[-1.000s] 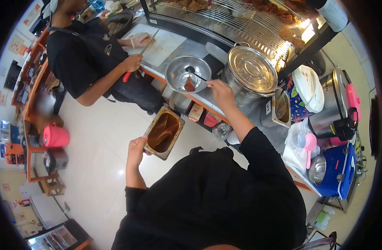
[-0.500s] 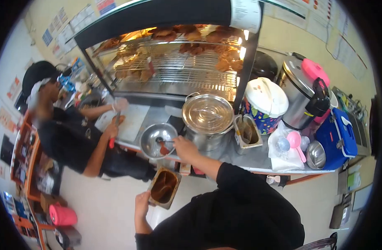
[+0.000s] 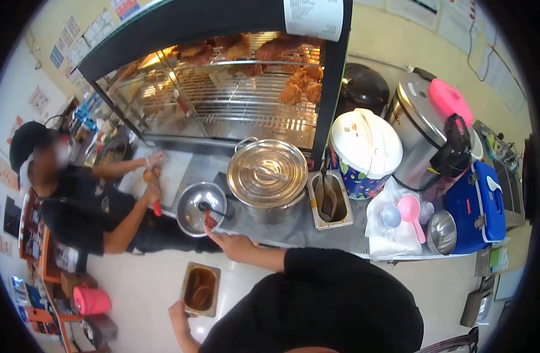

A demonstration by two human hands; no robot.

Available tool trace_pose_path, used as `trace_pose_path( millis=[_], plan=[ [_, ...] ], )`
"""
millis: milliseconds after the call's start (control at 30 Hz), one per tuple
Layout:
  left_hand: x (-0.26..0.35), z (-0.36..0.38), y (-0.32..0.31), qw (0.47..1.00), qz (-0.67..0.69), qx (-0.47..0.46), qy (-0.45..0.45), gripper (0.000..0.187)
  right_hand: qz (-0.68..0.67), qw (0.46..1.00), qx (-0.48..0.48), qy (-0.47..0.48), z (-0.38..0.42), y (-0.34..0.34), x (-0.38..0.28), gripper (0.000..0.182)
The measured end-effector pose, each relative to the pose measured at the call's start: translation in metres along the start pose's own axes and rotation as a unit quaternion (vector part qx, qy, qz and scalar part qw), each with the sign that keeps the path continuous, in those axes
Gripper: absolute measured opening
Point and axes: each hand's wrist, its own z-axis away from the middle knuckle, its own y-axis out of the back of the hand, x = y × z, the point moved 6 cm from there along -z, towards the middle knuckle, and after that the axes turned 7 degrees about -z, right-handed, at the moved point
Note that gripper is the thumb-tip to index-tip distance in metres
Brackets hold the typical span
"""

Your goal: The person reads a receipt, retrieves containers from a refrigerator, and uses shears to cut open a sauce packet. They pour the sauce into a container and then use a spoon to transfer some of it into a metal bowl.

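Sauce pan, a steel rectangle smeared brown inside, now hangs lower and farther from the counter than a moment ago, gripped at its near corner by the left hand. Higher up, the right hand has closed on the ladle, whose red-coated bowl rests in the steel mixing bowl at the counter edge. Beyond stand a lidded stockpot and the warming cabinet. A co-worker cuts at a board alongside.
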Motion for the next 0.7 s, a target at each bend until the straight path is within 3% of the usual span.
trace_pose_path(
  millis=[267,500,567,700],
  plan=[
    [-0.004,0.074,0.015,0.982,0.029,0.185,0.000,0.032,0.094,0.990,0.098,0.032,-0.027,-0.008,0.015,0.074],
    [-0.002,0.114,-0.009,0.961,0.121,0.246,0.029,0.032,0.061,0.998,0.015,-0.022,-0.022,-0.007,0.022,0.075],
    [-0.009,0.127,-0.001,0.954,0.141,0.261,0.041,0.032,0.051,0.998,0.033,-0.004,-0.023,-0.007,0.019,0.075],
    [-0.037,0.153,0.023,0.938,0.171,0.301,0.038,0.032,0.030,0.998,-0.026,-0.042,-0.026,-0.020,0.026,0.075]
  ],
)
